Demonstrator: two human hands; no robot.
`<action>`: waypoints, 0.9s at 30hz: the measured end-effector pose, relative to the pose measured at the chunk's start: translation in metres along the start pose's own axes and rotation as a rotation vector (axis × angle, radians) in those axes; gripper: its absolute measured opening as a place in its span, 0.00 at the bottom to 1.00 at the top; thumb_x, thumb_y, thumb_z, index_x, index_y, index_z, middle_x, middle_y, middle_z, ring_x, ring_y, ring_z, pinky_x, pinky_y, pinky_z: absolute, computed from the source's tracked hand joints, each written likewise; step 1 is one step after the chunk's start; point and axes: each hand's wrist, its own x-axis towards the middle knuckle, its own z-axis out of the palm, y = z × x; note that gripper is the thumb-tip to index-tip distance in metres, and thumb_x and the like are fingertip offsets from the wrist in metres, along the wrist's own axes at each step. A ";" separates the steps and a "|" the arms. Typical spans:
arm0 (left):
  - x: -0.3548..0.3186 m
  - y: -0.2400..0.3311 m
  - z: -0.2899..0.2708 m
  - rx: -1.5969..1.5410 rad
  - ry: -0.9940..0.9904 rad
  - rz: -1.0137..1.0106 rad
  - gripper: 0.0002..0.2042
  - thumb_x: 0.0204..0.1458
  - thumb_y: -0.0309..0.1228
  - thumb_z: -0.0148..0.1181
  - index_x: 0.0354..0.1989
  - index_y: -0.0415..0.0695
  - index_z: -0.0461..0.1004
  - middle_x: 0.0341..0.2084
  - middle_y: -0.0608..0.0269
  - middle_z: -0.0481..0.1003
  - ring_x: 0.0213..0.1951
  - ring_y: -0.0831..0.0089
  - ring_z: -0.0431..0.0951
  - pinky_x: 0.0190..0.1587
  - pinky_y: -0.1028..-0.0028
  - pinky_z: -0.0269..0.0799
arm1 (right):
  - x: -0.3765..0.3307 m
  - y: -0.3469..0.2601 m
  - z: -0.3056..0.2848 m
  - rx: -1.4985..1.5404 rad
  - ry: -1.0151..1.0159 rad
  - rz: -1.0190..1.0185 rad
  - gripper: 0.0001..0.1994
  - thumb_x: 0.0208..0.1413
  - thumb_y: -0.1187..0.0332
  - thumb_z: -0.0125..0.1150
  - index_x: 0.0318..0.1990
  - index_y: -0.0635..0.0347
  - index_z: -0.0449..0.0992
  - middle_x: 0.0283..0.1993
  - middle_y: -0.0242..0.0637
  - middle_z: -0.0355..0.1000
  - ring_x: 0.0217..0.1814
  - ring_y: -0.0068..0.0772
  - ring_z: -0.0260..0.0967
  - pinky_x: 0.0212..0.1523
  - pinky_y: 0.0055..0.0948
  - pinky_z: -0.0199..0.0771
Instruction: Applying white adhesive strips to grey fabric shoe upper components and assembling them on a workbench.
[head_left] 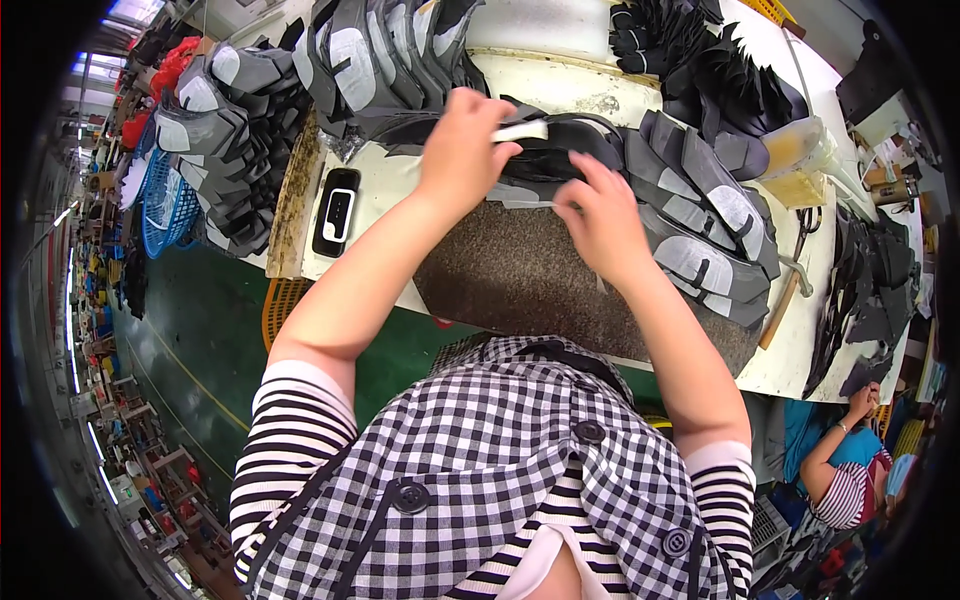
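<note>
Item (524, 131), wht narrow, in L hand (466, 145) | R hand (606, 222) nr curved blk pc (582, 136)

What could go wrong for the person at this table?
The right forearm is close to the overlapping grey pieces and might knock them askew. The phone-like device lies near an edge of the table, so a bump could nudge it off. The blurred white object in the left hand might slip.
</note>
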 end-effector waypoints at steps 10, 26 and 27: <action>0.068 -0.018 -0.125 -0.055 0.486 -0.109 0.14 0.49 0.33 0.67 0.37 0.36 0.74 0.25 0.60 0.77 0.29 0.76 0.76 0.32 0.72 0.71 | 0.015 0.040 0.040 -0.331 -0.130 -0.016 0.07 0.49 0.73 0.60 0.37 0.54 0.74 0.61 0.46 0.65 0.67 0.46 0.59 0.65 0.57 0.52; -0.103 0.030 0.006 -0.323 -1.107 -0.167 0.25 0.36 0.44 0.73 0.40 0.43 0.75 0.33 0.51 0.78 0.39 0.52 0.77 0.40 0.59 0.71 | -0.136 0.001 -0.026 0.017 -0.290 0.099 0.05 0.53 0.71 0.53 0.38 0.57 0.68 0.32 0.41 0.72 0.35 0.49 0.73 0.33 0.42 0.72; -0.107 0.023 0.015 -0.249 -1.112 -0.124 0.25 0.35 0.44 0.73 0.40 0.43 0.75 0.32 0.51 0.78 0.39 0.52 0.77 0.40 0.59 0.72 | -0.150 0.011 -0.023 -0.038 -0.242 0.154 0.05 0.54 0.71 0.53 0.38 0.58 0.68 0.32 0.41 0.72 0.35 0.49 0.73 0.33 0.42 0.72</action>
